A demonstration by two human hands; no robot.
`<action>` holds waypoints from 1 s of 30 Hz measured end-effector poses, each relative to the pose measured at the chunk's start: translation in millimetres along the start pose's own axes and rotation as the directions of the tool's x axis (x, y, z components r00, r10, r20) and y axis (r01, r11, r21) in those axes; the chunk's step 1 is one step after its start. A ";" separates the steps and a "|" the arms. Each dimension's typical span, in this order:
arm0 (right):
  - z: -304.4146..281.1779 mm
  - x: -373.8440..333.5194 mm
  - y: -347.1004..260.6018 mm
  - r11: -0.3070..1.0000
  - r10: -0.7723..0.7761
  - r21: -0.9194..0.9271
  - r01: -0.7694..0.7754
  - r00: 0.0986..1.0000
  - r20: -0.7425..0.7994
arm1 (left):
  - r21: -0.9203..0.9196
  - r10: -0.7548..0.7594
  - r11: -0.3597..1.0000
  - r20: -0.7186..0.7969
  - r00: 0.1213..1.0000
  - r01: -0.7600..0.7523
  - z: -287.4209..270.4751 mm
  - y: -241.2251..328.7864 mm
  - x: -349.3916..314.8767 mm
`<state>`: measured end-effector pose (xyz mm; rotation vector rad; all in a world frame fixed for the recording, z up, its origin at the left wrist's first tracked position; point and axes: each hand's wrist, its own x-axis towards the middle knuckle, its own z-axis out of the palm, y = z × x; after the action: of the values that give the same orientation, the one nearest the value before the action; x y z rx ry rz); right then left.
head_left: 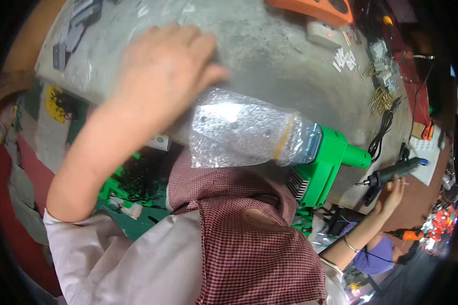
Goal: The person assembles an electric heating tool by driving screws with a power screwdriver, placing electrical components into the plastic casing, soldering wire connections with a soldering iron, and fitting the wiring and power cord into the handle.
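Note:
My left hand [170, 63], smeared by motion, hovers over the worktable just above a bubble-wrap sleeve [234, 129]; whether it holds anything does not show. The sleeve covers one end of a green plastic tool [325, 162], with a yellowish band [284, 136] around the wrap. A vent grille and a stubby round projection show on the green body, which lies across the table's near edge. Out to the right, my right hand [390, 197] has its fingers stretched up against the lower side of a dark electric screwdriver [397, 173], not wrapped around it. The screwdriver's bit points left.
Along the table's right side lie a black cable [384, 129], a heap of brass-coloured screws [379, 101] and white slips [345, 60]. At the far edge sit an orange part [318, 9] and a white box [324, 34]. Grey pieces [61, 56] lie far left. Green parts [117, 185] are below the table.

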<state>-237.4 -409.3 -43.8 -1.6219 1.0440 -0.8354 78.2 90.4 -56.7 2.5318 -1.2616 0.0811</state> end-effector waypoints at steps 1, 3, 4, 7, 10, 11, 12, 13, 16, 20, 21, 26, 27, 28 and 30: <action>-54.7 30.3 29.1 0.977 -0.039 -0.208 0.055 0.996 0.080 | 0.161 -0.035 0.986 -0.054 0.998 0.043 -0.7 -10.8 -2.5; -40.3 24.8 36.4 0.932 0.046 -0.361 -0.026 0.998 0.049 | 0.305 -0.089 0.945 -0.108 0.990 0.119 -3.1 -15.7 -8.9; -40.6 22.7 32.5 0.908 0.063 -0.416 -0.049 0.998 0.020 | 0.283 -0.063 0.953 -0.148 0.987 0.103 -6.0 -11.6 -9.7; -23.1 5.9 7.1 0.735 -0.068 -0.674 0.065 0.997 0.022 | 0.127 -0.089 0.984 -0.248 0.965 0.124 6.5 5.6 -23.7; 4.5 -19.6 -23.6 0.641 -0.306 -0.665 0.383 0.922 0.236 | -0.323 0.053 0.937 -0.245 0.968 -0.133 9.7 29.4 -28.6; 39.2 -48.9 -48.2 0.645 -0.358 -0.609 0.461 0.887 0.292 | -0.355 0.075 0.922 -0.225 0.971 -0.154 14.1 37.9 -28.4; 78.3 -84.0 -72.7 0.657 -0.397 -0.524 0.542 0.839 0.372 | -0.383 0.098 0.908 -0.203 0.974 -0.171 18.3 45.3 -27.9; 116.6 -123.0 -97.6 0.665 -0.435 -0.422 0.616 0.779 0.451 | -0.373 0.092 0.913 -0.199 0.976 -0.163 26.8 50.3 -28.1; 176.6 -214.8 -143.9 0.513 -0.465 -0.259 0.818 0.519 0.718 | -0.256 0.199 0.942 -0.087 0.976 -0.215 33.7 45.4 -18.7; 270.0 -297.2 -181.6 0.697 -0.487 0.582 0.420 -0.318 0.813 | -0.249 0.061 0.939 -0.556 0.829 -0.236 38.9 56.0 -15.6; 275.4 -309.2 -184.2 0.694 -0.503 0.587 0.416 -0.302 0.810 | -0.238 0.080 0.939 -0.546 0.834 -0.247 30.2 63.6 -28.2; 283.6 -306.8 -183.7 0.546 -0.667 0.693 0.470 -0.256 0.700 | -0.433 -0.280 0.899 -0.445 0.851 0.070 17.4 12.8 -132.5; 277.2 -309.0 -184.5 0.530 -0.698 0.652 0.542 -0.158 0.699 | -0.438 -0.456 0.857 -0.402 0.794 0.271 11.1 2.4 -138.7; 276.9 -302.5 -184.4 0.542 -0.710 0.691 0.478 -0.180 0.681 | -0.636 -0.641 0.678 -0.267 0.720 0.368 16.2 2.3 -153.9; 274.9 -284.2 -198.0 0.780 -0.500 0.584 0.226 -0.336 0.798 | -0.763 -0.702 0.444 0.031 0.712 0.471 16.3 0.8 -156.7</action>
<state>-57.1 -19.9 63.4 -1.7289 -0.8815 0.2601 -19.6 205.7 -101.2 1.9590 -0.1121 -0.1775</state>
